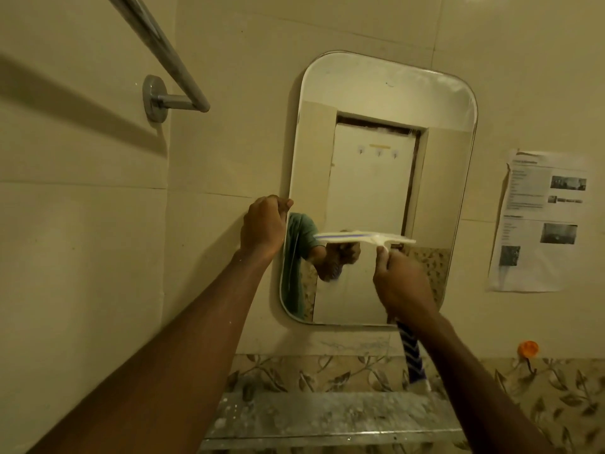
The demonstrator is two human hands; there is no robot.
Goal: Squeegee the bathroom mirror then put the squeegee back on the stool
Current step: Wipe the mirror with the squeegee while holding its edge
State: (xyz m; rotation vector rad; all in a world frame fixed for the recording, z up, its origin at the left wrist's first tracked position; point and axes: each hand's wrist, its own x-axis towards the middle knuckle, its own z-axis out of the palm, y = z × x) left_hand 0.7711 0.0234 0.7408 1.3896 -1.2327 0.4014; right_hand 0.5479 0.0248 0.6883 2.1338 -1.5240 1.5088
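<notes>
The left hand (263, 224) curls its fingers around the left edge of the mirror (379, 178). The squeegee (365, 239) lies level across the lower glass, its handle clenched in the right hand (404, 281).

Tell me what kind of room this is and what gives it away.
Most likely a bathroom: a rounded mirror on tiled wall, a chrome towel rail beside it, and a wet shelf beneath. The right hand works a squeegee across the glass.
</notes>
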